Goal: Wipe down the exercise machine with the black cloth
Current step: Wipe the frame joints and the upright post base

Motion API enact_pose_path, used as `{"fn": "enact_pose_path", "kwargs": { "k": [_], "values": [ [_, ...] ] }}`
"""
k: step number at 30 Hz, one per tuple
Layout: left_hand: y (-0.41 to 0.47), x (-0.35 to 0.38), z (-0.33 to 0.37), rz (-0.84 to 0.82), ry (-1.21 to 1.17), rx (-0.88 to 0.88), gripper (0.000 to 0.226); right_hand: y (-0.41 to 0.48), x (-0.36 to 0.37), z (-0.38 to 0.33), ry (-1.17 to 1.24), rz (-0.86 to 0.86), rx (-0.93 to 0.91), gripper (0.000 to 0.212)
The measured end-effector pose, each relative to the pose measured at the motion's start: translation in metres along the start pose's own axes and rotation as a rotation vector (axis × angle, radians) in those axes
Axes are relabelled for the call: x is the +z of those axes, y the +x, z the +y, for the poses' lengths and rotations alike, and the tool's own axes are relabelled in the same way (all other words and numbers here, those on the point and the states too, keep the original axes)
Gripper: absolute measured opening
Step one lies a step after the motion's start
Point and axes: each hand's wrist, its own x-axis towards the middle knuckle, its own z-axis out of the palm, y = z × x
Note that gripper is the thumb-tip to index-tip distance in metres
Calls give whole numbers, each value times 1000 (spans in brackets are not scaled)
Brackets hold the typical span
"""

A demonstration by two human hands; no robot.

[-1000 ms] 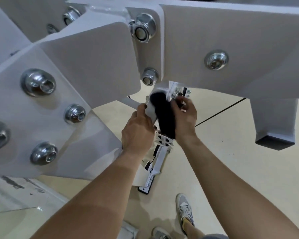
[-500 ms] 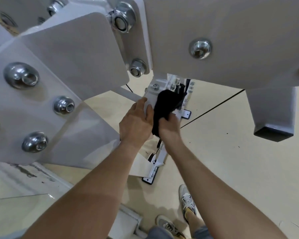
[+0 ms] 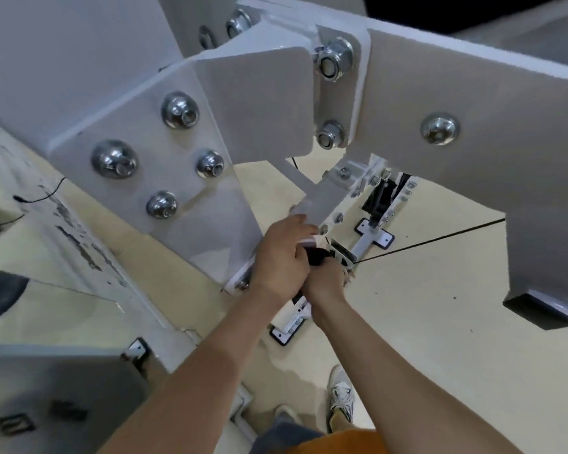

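Note:
The exercise machine is a white-grey steel frame with large chrome bolts, filling the top of the view. A slanted white bar of it runs down towards the floor in the middle. My left hand grips this bar low down, fingers curled round it. My right hand sits just below and right of the left one and holds the black cloth, bunched against the bar. Only a small dark patch of the cloth shows between the two hands.
A thick frame leg ends above the floor at the right. A white floor bracket with black pads stands behind the hands. Pale floor tiles lie below, with my shoes near the bottom. A grey panel is at lower left.
Both hands have slid down the slanted bar, the cloth going with the right hand. The cloth showed as a long dark strip before; now it is mostly covered by the hands.

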Motion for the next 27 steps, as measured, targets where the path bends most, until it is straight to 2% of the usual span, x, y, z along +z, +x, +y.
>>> {"fn": "enact_pose_path", "kwargs": {
  "k": [1,3,6,9,12,15,17,19,22,24,27],
  "values": [
    [-15,-3,-5,99,-28,-44,47,0,9,0,-109,-12,-67,10],
    [-44,-5,-19,214,-10,-131,43,-5,25,8,-267,-69,-151,10],
    [-73,-1,-36,203,82,-204,43,1,30,19,-384,-92,-168,8],
    [-81,0,-37,219,167,-188,39,10,18,7,-549,-254,-176,7],
    [-86,-2,-25,282,101,-228,34,5,5,-6,-690,-323,-317,13],
    [-98,-6,-19,360,-238,-403,36,-16,15,-10,-604,-206,-531,17],
    [-108,-6,-24,432,-327,-485,38,-24,30,2,-610,-192,-568,21],
    [-122,0,-36,423,-283,-541,39,-23,36,26,-724,-273,-486,19],
    [-146,13,-47,283,-207,-618,37,-22,22,56,-879,-394,-350,16],
    [-150,17,-49,270,-156,-590,32,-20,13,56,-890,-343,-413,14],
    [-140,11,-52,473,-114,-538,19,-13,10,34,-722,-178,-653,11]
  ]
}}
